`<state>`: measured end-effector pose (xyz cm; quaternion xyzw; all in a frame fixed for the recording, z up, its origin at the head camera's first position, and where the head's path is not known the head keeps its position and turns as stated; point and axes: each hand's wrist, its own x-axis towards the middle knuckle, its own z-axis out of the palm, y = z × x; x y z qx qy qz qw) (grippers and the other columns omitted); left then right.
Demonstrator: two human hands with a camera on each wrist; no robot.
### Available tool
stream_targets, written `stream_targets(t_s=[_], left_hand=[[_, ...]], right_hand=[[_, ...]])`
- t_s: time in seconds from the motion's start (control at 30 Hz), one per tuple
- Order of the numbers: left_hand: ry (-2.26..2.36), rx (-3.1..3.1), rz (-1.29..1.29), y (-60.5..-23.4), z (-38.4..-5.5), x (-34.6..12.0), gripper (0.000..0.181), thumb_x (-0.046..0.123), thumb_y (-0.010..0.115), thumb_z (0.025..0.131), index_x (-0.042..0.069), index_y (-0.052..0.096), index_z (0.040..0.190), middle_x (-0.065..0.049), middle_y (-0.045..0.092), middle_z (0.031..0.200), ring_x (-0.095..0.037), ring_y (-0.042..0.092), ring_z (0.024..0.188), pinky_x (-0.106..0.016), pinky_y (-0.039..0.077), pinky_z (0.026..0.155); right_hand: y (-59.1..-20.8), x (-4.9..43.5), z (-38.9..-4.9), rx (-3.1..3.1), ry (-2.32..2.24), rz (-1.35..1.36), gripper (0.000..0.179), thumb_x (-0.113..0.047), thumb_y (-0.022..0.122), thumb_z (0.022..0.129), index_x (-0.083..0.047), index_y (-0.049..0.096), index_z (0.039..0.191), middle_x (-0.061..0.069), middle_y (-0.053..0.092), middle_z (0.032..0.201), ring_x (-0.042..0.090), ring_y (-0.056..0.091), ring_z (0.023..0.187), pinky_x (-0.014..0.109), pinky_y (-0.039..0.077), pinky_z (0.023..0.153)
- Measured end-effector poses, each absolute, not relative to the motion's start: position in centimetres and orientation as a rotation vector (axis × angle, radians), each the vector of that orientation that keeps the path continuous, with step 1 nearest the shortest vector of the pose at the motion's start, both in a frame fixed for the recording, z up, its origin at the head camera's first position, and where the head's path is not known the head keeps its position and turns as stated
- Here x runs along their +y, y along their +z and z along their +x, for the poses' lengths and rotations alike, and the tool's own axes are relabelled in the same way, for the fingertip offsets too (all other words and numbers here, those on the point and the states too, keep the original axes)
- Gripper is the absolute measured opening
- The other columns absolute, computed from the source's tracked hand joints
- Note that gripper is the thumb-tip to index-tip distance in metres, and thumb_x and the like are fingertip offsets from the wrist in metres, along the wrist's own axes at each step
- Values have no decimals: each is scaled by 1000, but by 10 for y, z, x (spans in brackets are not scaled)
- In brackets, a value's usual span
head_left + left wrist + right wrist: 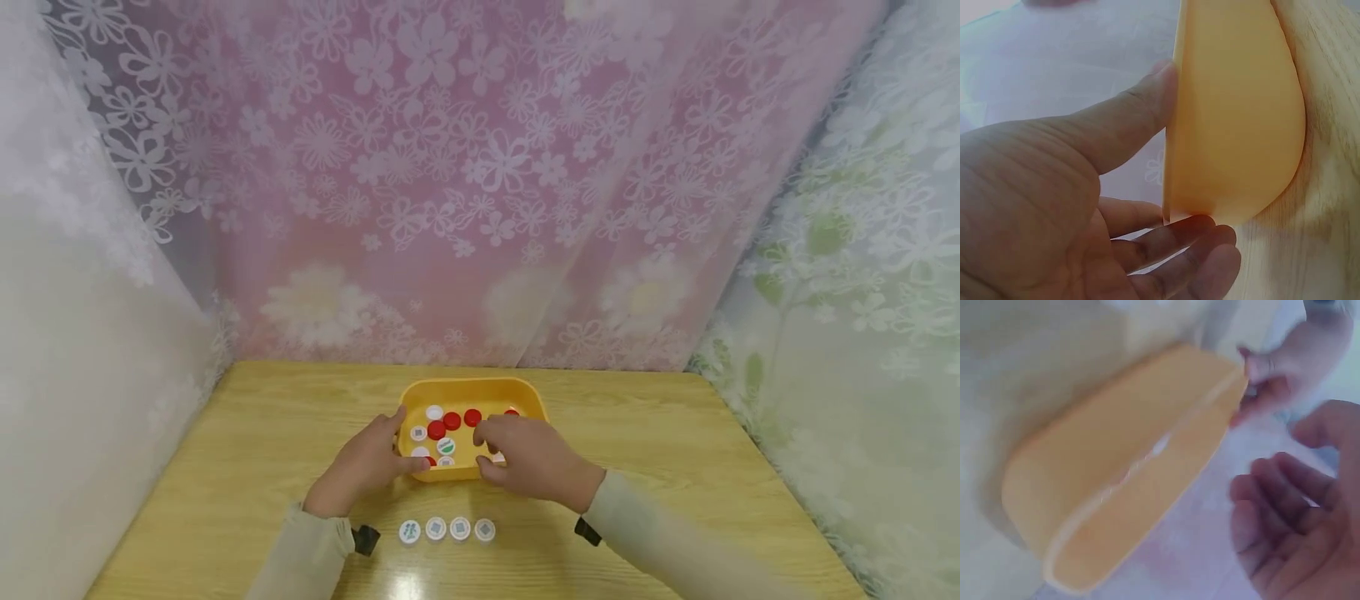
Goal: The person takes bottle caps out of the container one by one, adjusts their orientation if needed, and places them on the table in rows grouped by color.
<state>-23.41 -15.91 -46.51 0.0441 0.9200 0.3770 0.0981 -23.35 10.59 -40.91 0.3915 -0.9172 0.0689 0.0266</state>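
Note:
A yellow plastic basket (pixel 472 383) stands on the table with red bottle caps (pixel 472 417) and white bottle caps (pixel 434 412) lying loose inside. My left hand (pixel 363 462) holds its left end. In the left wrist view the thumb lies on the rim and the fingertips touch the wall (pixel 1235 112) near the corner. Over the right half of the basket is my right hand (pixel 536 458), fingers loosely bent and thumb apart. The right wrist view shows nothing between those fingers (pixel 1272 494). This hand hides part of the basket's right side and some caps.
In front of the basket, several white caps with printed tops (pixel 460 528) lie in a row on the wooden table (pixel 630 533). Flowered curtains (pixel 480 208) hang behind the table and along both sides.

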Motion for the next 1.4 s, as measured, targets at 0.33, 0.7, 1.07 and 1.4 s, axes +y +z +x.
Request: stream_targets(t_s=[0.33, 0.7, 1.07, 1.4], left_hand=[[1087, 2749, 143, -466, -233, -159, 102, 42, 86, 84, 4, 32, 162, -25, 45, 154, -42, 51, 135, -60, 41, 110], [1107, 2738, 137, -465, -233, -158, 99, 40, 85, 85, 5, 33, 161, -25, 46, 154, -43, 49, 137, -62, 40, 110], [1119, 2727, 145, -464, -234, -159, 101, 42, 86, 85, 6, 32, 162, -21, 49, 150, -35, 57, 128, -57, 43, 108], [1103, 2744, 128, -465, -235, -159, 100, 42, 85, 85, 6, 32, 162, -20, 50, 148, -35, 57, 126, -57, 43, 109]], right_hand=[[-419, 97, -296, -3319, -277, 841, 34, -46, 75, 90, -17, 63, 77, -6, 54, 69, 13, 47, 62, 30, 44, 62], [-461, 94, -319, -3449, -277, 743, 30, -39, 82, 86, -13, 69, 93, -2, 60, 71, 16, 54, 60, 29, 47, 59], [-467, 98, -321, -3332, -216, 978, 10, -22, 67, 100, -14, 67, 106, -2, 64, 81, 18, 59, 74, 35, 56, 88], [-451, 98, -329, -3366, -70, 976, 23, -27, 52, 106, -18, 64, 88, -2, 61, 80, 18, 56, 76, 35, 49, 83]])
